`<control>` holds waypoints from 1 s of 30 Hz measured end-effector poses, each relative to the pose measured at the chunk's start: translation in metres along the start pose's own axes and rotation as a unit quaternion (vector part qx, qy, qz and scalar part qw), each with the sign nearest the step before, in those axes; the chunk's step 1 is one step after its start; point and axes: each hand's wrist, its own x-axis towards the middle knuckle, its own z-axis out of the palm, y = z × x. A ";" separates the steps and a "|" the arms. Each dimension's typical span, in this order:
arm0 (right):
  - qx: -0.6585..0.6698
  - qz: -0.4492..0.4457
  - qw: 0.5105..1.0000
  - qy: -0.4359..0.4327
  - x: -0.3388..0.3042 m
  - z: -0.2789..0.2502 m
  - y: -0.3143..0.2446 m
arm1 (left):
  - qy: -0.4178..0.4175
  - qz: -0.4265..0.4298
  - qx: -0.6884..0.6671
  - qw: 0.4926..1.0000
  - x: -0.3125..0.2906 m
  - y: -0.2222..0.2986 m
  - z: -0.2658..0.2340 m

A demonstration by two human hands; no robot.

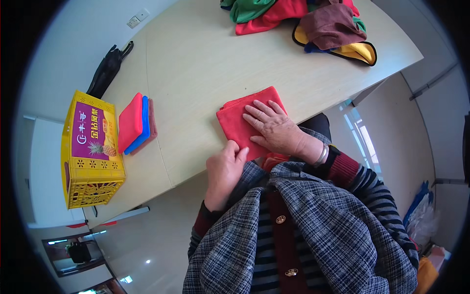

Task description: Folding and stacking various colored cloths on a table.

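Note:
A red cloth [232,119], folded into a layered square, lies on the pale table close to its near edge. My right hand [280,131] rests flat across its right side, fingers spread and pressing down. At the near left corner, my left hand [225,169] pinches the cloth's edge between thumb and curled fingers. A bit of red fabric hangs below the table edge near my lap. To the left, folded cloths lean against a yellow crate: a red one [130,120] in front, then a blue one [142,131] and a brownish-red one [152,120].
The yellow plastic crate [96,182] with a purple printed panel stands at the table's left end. Behind it lies a long black object [105,71]. Loose red, green, brown and yellow cloths [334,27] are heaped at the far right. The table edge runs along my right side.

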 end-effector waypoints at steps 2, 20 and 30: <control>0.008 -0.025 1.000 0.002 0.004 0.001 0.009 | 0.092 -0.015 -0.071 0.993 0.015 -0.004 -0.006; 0.016 -0.098 0.994 0.044 0.014 0.005 0.023 | 0.277 0.095 -0.034 0.956 0.104 -0.035 -0.015; 0.025 -0.094 0.995 0.025 0.015 0.002 0.023 | 0.242 0.196 -0.058 0.949 0.102 -0.022 -0.023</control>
